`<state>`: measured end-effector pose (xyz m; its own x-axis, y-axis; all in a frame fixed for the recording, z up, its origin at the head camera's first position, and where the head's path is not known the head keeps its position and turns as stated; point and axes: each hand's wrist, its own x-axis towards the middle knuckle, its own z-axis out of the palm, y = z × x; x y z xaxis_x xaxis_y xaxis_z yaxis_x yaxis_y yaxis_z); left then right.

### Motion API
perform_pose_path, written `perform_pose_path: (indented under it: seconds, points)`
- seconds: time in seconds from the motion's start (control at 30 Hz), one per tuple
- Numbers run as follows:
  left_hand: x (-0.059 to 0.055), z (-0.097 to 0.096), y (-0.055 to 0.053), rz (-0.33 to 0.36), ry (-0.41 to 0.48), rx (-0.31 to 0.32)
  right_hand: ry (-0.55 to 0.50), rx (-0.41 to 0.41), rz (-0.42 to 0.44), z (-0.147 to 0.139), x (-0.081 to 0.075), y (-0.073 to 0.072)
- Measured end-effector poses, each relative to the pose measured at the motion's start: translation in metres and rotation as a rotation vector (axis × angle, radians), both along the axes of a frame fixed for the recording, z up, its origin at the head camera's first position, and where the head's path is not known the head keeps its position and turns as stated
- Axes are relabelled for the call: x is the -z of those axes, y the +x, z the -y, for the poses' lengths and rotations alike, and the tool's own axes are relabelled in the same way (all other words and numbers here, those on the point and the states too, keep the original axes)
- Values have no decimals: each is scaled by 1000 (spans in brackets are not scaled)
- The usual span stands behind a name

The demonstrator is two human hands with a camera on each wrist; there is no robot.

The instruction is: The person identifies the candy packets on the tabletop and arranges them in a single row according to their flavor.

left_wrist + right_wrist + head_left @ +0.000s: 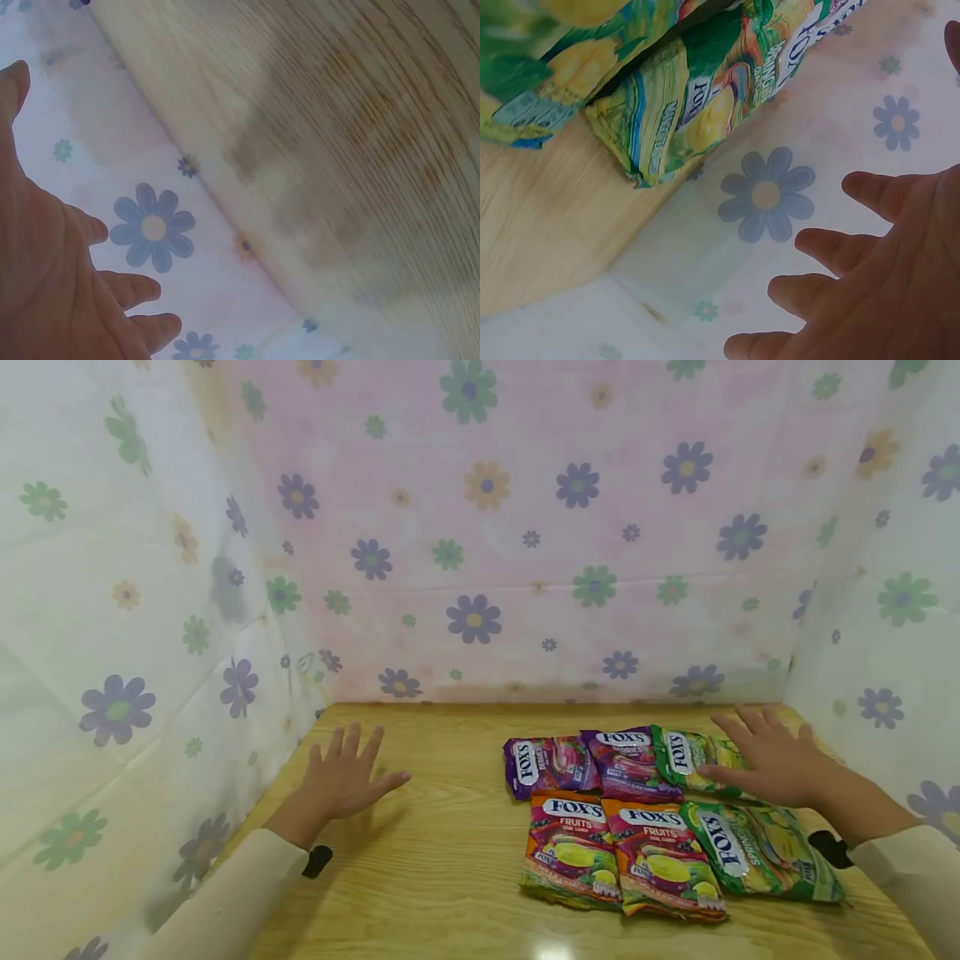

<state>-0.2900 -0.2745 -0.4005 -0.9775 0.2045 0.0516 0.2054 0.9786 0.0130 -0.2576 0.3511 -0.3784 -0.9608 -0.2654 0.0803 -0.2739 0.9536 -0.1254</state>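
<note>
Six packs lie on the surface point(442, 868) in two rows of three, at the lower right of the head frame. The upper row runs from a sideways purple pack point(555, 764) through an upright purple pack point(618, 764) to the far green pack point(680, 758); the lower has the left orange pack point(573, 852), the right orange pack point(663, 860) and the near green pack point(765, 852). The grouping (colour beside colour, a little askew) looks complete, with perhaps some straightening left; the pictures cannot settle that. No pack is held. The left hand point(341, 777) hovers at the lower left, fingers spread. The right hand point(776, 764) hangs at the right, partly hiding the far green pack, its fingers also spread and empty.
</note>
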Motion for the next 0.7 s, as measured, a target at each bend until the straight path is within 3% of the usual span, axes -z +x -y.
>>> perform_pose_path:
  seconds: [0.17,0.57,0.7]
  points:
    - [3,-8,-1,10,25,13,-12,-19,5,12,-1,-3]
    - [13,-39,5,20,116,114,-28,-63,22,40,-3,-20]
    - [15,-53,6,69,161,115,-38,-77,21,51,-2,-27]
